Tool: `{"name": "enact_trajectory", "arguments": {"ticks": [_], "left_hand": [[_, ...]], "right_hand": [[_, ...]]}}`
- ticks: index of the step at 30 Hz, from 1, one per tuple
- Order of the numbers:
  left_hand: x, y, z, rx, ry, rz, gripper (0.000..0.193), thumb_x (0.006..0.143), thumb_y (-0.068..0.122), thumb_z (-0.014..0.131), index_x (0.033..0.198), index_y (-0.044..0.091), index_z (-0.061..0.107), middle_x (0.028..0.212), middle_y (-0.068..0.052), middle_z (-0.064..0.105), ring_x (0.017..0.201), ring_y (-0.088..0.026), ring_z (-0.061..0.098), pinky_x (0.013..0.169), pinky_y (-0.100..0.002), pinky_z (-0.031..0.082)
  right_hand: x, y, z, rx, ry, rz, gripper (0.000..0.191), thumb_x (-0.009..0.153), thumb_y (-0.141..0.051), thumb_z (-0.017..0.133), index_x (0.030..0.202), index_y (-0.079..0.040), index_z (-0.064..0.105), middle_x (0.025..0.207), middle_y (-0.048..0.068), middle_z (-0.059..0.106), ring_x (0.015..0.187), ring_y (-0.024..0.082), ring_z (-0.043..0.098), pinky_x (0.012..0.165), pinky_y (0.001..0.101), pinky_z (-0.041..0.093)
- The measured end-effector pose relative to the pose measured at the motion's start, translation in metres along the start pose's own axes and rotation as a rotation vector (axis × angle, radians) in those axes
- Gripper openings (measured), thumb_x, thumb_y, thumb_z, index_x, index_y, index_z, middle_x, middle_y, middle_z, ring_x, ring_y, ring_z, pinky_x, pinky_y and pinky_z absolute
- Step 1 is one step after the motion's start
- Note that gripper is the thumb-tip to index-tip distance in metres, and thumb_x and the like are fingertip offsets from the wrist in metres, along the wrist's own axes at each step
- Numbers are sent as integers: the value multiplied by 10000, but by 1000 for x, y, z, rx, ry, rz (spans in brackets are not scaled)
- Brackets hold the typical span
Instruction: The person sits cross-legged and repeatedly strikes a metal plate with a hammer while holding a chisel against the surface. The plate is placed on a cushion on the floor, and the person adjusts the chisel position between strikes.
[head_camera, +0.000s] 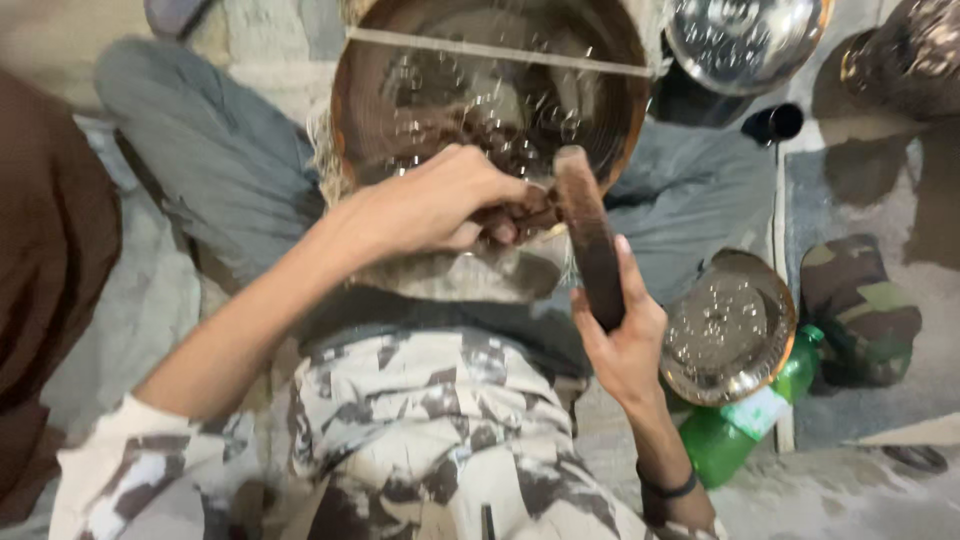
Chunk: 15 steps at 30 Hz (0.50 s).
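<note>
Two bare hands work at the lower rim of a large copper bowl (480, 90), which fills the top middle of the view and rests tilted against the person's lap. Far left, a brown cloth (45, 250) hangs at the edge of the view, and beside it a grey trouser leg (210, 150) stretches across the floor. Below, the person's camouflage-patterned clothing (400, 440) covers the lower middle.

The left hand (440, 205) reaches in from the lower left, its fingers (500, 228) curled shut around a small dark tool (525, 215) pressed against the bowl's rim; the tool is mostly hidden by the hand, so its shape is hard to tell. Just to the right, the right hand (620, 345) grips the lower end of a dark wooden stick (590, 240), which stands nearly upright, with its top end next to the small tool at the bowl's edge. A dark band (668, 490) circles the right wrist.

Further right, a smaller hammered metal bowl (725, 330) lies on the floor, partly over a green plastic bottle (740, 425). A camouflage-patterned bundle (860, 310) lies near the right edge. At the top right, a shiny steel plate (745, 40) sits beside a small dark cup (775, 122).
</note>
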<state>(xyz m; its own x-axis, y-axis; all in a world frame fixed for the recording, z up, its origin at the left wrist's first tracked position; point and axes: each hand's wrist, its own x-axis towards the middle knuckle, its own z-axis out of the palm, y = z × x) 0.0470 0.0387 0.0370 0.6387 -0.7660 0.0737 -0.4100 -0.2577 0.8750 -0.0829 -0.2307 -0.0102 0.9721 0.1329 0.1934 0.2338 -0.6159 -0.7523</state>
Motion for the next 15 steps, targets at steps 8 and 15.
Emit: {"name": "enact_trajectory", "arguments": {"ticks": [8, 15], "left_hand": [[-1, 0, 2, 105, 44, -40, 640, 652, -100, 681, 1276, 43, 649, 849, -119, 757, 754, -261, 751, 691, -356, 572], [-1, 7, -2, 80, -44, -169, 577, 708, -76, 676, 1264, 77, 664, 828, -98, 748, 710, -255, 747, 653, -365, 560]], "right_hand": [[18, -4, -10, 496, 238, 235, 866, 942, -60, 815, 1629, -140, 294, 891, 25, 665, 670, 61, 589, 589, 216, 483], [30, -5, -12, -144, 17, 42, 535, 974, -40, 855, 1442, -49, 596, 950, 122, 688, 831, 184, 629, 864, 328, 567]]}}
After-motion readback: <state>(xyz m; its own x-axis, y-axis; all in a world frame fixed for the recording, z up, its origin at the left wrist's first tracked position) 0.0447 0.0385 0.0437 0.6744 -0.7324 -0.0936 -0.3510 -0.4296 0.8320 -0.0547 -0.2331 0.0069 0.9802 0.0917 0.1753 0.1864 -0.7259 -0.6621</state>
